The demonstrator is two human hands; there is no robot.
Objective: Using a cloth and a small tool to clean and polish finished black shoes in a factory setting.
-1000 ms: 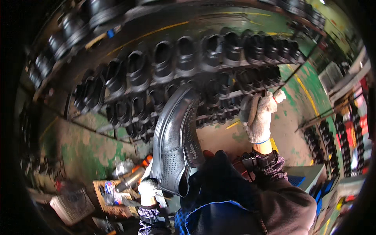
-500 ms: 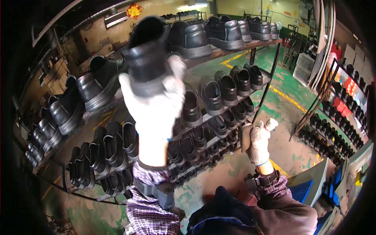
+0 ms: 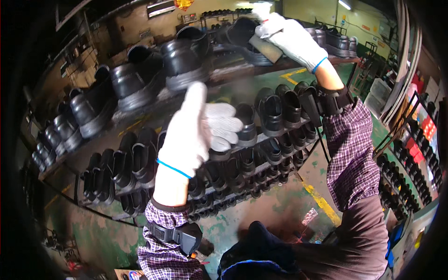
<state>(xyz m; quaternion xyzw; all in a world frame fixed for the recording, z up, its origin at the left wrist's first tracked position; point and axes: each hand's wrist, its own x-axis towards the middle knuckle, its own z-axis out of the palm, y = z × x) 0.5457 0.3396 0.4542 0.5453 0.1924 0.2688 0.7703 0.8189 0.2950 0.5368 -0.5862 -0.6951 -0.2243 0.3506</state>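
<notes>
My left hand [image 3: 198, 130], in a white glove with a blue cuff line, hangs in mid air before the shoe rack with nothing in it, thumb up and fingers loosely bent. Just above it a black leather shoe [image 3: 184, 58] stands on the top shelf [image 3: 224, 77]. My right hand [image 3: 289, 39], also gloved, is raised to the top shelf and grips a flat grey-brown block [image 3: 267, 50]. The block rests against the sole of another black shoe [image 3: 240, 32]. Whether the block is a brush I cannot tell.
The metal rack holds several rows of black shoes on its top, middle [image 3: 280, 105] and lower [image 3: 116, 168] shelves. A second shoe rack [image 3: 403, 182] stands at the right. The green floor [image 3: 280, 210] has yellow lines. A white crate [image 3: 380, 93] sits far right.
My left hand lifted a black shoe from low down up to the top shelf and let go of it. My right hand rose from waist height to the top shelf with the block.
</notes>
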